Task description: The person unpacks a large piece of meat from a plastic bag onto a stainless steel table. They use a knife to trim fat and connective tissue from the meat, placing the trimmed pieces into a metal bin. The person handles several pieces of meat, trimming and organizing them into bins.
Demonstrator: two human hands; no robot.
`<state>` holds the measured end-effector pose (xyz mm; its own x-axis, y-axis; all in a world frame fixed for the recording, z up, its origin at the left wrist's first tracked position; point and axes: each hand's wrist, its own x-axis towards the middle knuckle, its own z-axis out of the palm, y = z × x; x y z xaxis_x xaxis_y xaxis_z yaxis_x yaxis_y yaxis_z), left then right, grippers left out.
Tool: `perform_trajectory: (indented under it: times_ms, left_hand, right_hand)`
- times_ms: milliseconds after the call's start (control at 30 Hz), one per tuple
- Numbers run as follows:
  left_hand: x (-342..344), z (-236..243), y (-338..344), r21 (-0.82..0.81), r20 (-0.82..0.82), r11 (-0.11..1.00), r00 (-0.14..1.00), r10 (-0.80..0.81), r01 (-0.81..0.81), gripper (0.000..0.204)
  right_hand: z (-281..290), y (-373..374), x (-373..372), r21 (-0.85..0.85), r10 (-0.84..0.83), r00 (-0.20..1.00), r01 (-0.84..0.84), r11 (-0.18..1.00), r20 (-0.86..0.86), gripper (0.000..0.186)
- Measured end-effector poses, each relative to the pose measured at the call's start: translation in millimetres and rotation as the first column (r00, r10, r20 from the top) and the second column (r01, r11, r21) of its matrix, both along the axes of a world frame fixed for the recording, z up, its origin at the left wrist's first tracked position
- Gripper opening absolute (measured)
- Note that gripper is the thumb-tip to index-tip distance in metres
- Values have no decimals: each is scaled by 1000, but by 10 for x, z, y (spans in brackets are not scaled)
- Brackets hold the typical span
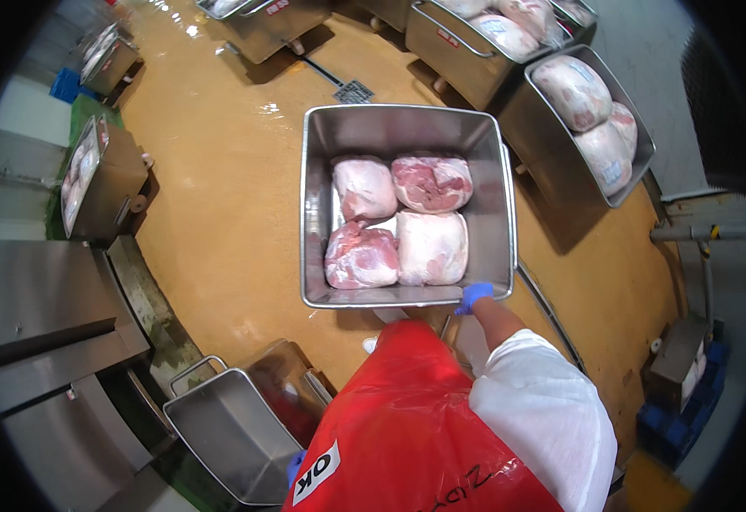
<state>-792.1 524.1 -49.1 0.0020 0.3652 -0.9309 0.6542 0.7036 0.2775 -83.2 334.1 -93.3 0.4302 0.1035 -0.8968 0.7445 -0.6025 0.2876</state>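
In front of me stands a deep steel meat tub [409,300] holding several large pieces of raw meat. A pale, fat-covered piece [433,249] and a reddish piece [433,183] lie on the right side. My right hand [476,297], in a blue glove, is closed over the tub's near rim by its right corner. At the lower left, my left hand [295,465], also blue-gloved, shows only in part beside my red apron [399,401]. It is next to the rim of a second steel tub [236,431], whose bare inside shows; its fingers are hidden.
More steel tubs with meat stand around: one tub [591,128] at the right with wrapped pieces, others along the back and a tilted-looking one [104,175] at the left. A floor drain [354,91] lies behind my tub. Blue pallets [676,427] are at the lower right.
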Motion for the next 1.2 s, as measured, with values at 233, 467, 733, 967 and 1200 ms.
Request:
perform_trajectory:
  times_ms: [233,467,733,967,1200]
  left_hand:
    - [57,484,388,172,-93,985,995,30,-14,30]
    - [10,1165,-82,162,-333,980,941,-56,115,55]
    - [12,1095,-647,219,-320,961,918,234,-168,59]
    - [-125,272,-688,387,-277,899,904,326,-206,61]
    - [32,-510,-696,429,-119,849,913,391,-308,57]
  right_hand:
    - [-459,361,-13,-36,70,988,-75,997,-134,85]
    - [-976,832,-54,94,-127,871,194,977,-475,70]
    - [-785,2454,-601,383,96,870,112,917,-484,43]
    - [-915,3415,-855,625,48,889,280,728,-454,32]
    - [-1322,3336,-777,663,415,893,-204,720,-176,48]
